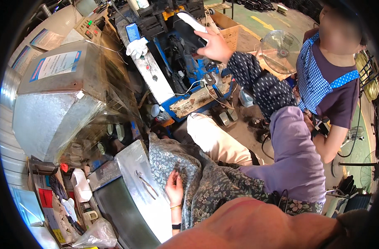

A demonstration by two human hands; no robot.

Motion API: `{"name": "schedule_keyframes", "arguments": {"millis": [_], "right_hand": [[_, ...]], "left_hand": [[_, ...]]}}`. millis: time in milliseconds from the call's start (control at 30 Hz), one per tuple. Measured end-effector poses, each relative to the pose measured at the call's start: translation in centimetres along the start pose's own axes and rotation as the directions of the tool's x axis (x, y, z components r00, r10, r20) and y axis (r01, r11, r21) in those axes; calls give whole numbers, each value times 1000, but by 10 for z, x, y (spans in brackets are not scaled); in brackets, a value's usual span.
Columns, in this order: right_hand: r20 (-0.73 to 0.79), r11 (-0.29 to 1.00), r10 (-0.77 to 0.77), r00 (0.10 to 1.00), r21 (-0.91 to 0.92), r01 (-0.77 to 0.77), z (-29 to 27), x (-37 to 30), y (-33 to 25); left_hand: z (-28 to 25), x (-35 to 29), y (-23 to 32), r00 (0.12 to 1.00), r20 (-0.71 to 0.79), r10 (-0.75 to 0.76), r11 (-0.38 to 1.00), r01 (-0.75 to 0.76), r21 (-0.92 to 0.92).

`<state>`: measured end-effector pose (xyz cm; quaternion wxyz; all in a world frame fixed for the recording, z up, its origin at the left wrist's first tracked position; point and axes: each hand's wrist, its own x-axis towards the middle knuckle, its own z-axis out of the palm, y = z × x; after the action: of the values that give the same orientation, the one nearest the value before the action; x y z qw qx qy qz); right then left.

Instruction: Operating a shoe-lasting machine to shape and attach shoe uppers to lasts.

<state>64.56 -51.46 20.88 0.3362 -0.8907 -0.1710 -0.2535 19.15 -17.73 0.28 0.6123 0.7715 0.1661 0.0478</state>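
My right hand [217, 45], its arm in a dotted black oversleeve [272, 89], reaches up and grips a black shoe [187, 35] by its white sole [192, 21]. The shoe is above a blue machine [199, 70] with black parts; whether it touches the machine I cannot tell. My left hand [174, 189] hangs low beside my flowered apron [177, 159], fingers loosely bent and holding nothing visible. Close to it, a pincer-like metal tool [146, 184] lies on a shiny metal bench top [131, 166].
A co-worker in a blue checked apron [318, 74] stands at the right, near a fan [282, 52]. Left of me is a large metal hood [60, 103] with plastic sheeting. White gloves [137, 48] lie on the machine's ledge. Foot pedals [224, 117] are on the floor.
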Motion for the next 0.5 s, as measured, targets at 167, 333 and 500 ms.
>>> {"name": "schedule_keyframes", "arguments": {"millis": [167, 333, 500], "right_hand": [[26, 986, 50, 998, -159, -45, 18, 49, 27], [173, 873, 0, 985, -480, 84, 16, 55, 13], [85, 924, 37, 996, -383, -2, 61, 24, -16]], "left_hand": [[8, 4, -18, 999, 24, 33, 993, -35, 109], [11, 11, -25, 998, 18, 62, 998, -62, 32], [1, 15, -66, 998, -3, 57, 998, -57, -22]]}}
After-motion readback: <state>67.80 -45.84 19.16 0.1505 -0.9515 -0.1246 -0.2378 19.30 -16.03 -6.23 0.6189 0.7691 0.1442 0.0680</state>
